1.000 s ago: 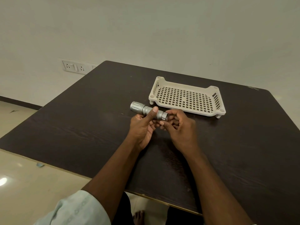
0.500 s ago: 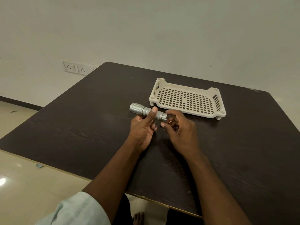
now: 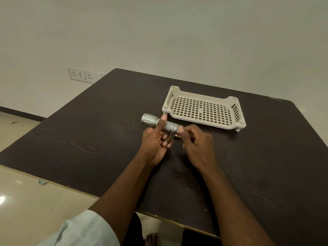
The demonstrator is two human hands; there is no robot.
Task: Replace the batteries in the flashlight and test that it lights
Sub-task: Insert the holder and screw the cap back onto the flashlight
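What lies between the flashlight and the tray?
Only bare table, as the head view shows: the flashlight in the left hand sits just before the tray.

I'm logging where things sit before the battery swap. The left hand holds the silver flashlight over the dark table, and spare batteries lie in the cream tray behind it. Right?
Not quite. The left hand does hold the silver flashlight over the dark table, but the head view shows the cream tray holding no batteries.

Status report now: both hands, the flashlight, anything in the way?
Left hand grips flashlight mid-body. Right hand pinches its tail end. Tray sits behind, apart; nothing blocks.
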